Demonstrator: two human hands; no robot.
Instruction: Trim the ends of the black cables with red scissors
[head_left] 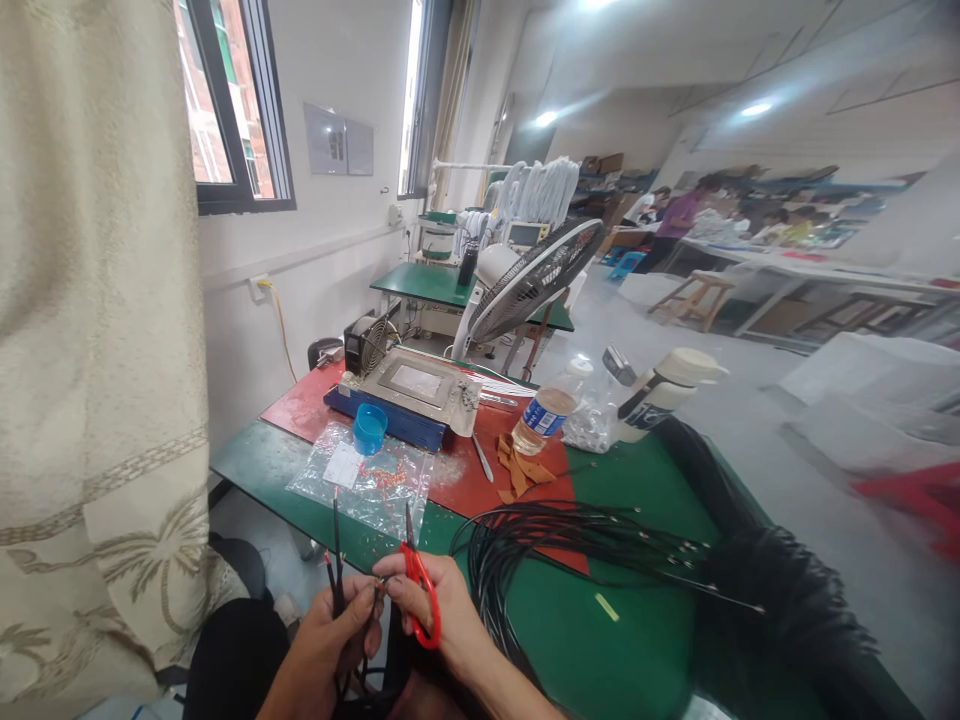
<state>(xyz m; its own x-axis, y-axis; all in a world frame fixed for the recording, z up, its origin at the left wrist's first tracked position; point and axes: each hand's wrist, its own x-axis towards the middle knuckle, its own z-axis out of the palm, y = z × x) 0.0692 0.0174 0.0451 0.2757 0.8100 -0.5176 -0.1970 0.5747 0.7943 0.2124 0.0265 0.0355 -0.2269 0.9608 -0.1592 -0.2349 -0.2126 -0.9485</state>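
Across the flat green worktop (645, 640), right of the hands, lay a loose, arched bundle of thin, round black cables (517, 525). Each looked light, smooth and pliant, apt to spring back when bent; the slim tips seemed the delicate part, so the sheath just behind them was probably the surest hold. The left hand (337, 630) was closed round several black cable lengths (337, 545), their ends standing above the fist. The right hand (442, 595) was curled, thumb and forefinger pinched, carrying steel-bladed, red-handled scissors (412, 563) with blades pointing up; how its fingers sat in the loops could not be told. Between both thumbs was one short, dark cable end (381, 581).
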